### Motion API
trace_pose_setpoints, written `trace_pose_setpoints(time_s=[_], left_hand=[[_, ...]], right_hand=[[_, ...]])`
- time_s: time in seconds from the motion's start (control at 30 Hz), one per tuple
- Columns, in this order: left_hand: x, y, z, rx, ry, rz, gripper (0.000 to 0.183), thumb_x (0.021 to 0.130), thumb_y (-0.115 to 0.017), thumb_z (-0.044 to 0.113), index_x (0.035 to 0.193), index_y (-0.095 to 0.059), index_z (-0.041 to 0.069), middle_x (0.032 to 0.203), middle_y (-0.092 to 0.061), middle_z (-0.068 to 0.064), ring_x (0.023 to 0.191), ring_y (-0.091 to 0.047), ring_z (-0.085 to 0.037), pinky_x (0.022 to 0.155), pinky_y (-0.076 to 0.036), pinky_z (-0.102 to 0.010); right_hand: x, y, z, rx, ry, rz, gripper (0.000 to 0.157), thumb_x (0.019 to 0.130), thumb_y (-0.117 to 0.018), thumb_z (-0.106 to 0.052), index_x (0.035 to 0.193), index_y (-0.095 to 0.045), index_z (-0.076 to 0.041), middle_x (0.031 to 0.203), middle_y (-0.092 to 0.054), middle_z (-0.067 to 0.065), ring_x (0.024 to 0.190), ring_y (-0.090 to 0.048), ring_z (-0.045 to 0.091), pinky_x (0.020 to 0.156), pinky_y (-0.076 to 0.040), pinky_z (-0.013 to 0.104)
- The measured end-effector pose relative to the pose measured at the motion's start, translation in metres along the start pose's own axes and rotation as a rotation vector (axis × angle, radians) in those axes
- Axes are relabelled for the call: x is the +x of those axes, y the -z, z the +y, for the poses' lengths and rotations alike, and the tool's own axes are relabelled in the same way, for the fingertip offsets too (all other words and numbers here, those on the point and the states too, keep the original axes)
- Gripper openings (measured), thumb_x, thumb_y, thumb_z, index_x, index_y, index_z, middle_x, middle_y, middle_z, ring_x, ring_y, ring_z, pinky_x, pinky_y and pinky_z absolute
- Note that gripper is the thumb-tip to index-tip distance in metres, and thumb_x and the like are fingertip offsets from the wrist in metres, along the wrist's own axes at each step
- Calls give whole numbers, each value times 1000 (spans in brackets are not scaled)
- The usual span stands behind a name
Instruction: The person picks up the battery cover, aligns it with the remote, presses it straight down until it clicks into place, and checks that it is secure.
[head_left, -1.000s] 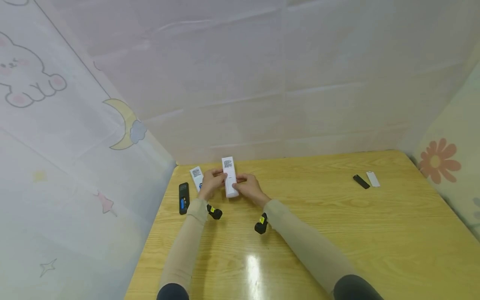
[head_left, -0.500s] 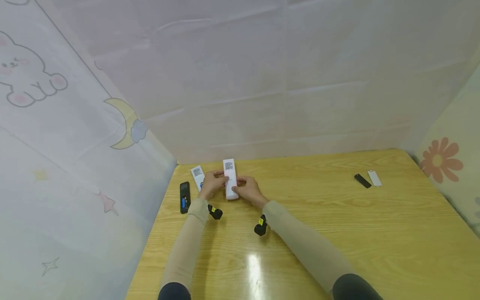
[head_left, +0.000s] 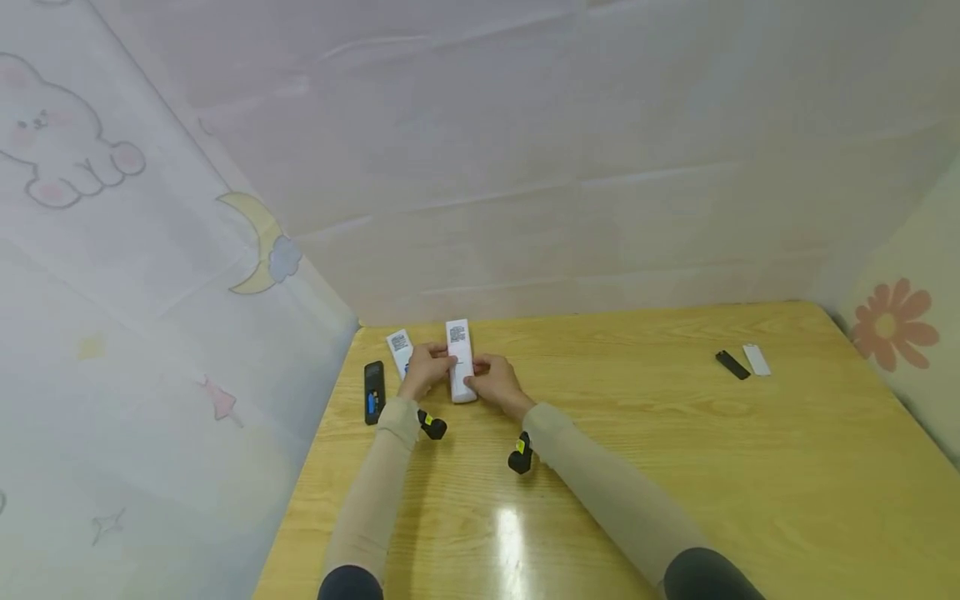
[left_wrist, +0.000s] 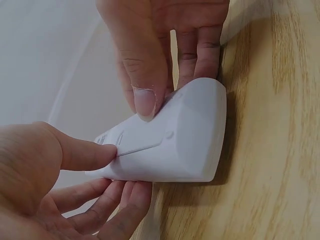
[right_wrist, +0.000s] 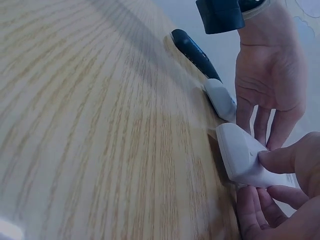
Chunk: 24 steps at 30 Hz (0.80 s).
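Note:
A white remote control (head_left: 461, 371) is held back side up near the table's far edge, its printed label at the far end. A seam marks its battery cover in the left wrist view. My left hand (head_left: 427, 368) grips its left side, thumb on top and fingers beneath the edge. Opposite it, my right hand (head_left: 497, 383) holds the right side, with the thumb (left_wrist: 145, 102) pressed on the back. Beside my left hand lies a second white remote (head_left: 400, 346), partly hidden by that hand. Farther left is a black remote (head_left: 374, 375) with its compartment open, a blue battery inside.
Toward the right of the wooden table (head_left: 637, 450) lie a black battery cover (head_left: 732, 365) and a white one (head_left: 757, 360). A patterned wall sheet (head_left: 480, 208) rises behind the table, with another on the left side. A small black camera sits on each wrist.
The held remote has shifted slightly toward me, both hands keeping their hold. The head view has turned a little, so the scene sits slightly farther right. The other remotes and covers stay put.

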<state>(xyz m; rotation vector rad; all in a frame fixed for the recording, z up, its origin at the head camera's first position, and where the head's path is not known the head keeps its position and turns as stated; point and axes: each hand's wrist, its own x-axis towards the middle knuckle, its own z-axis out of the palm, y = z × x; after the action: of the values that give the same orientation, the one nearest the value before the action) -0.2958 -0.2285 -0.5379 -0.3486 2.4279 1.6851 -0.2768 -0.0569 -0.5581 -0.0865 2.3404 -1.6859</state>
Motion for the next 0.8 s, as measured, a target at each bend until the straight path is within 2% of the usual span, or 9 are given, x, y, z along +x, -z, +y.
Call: trace_pose_setpoints(time_s=[0.37, 0.57, 0.8], left_hand=[[1, 1, -5, 40, 6, 27, 49, 102, -69, 7, 147, -56, -8, 134, -65, -25, 115, -69, -33, 89, -65, -33], [-3, -3, -6, 102, -20, 43, 47, 103, -68, 9, 145, -57, -10, 134, -67, -27, 121, -68, -38, 98, -63, -42], [-5, -6, -2, 207, -11, 55, 45, 104, -66, 14, 144, -61, -5, 135, -68, -23, 123, -67, -36, 103, -60, -43]], right_hand=[[1, -4, 2, -33, 6, -19, 42, 94, -79, -7, 134, -69, 2, 119, -75, 15, 106, -72, 26, 91, -63, 36], [-1, -4, 4, -24, -10, -46, 40, 94, -80, -8, 132, -69, 2, 116, -75, 14, 102, -73, 24, 88, -64, 34], [0, -2, 4, -57, -18, -47, 39, 95, -80, -11, 130, -70, 2, 110, -74, 12, 97, -71, 21, 83, -63, 32]])
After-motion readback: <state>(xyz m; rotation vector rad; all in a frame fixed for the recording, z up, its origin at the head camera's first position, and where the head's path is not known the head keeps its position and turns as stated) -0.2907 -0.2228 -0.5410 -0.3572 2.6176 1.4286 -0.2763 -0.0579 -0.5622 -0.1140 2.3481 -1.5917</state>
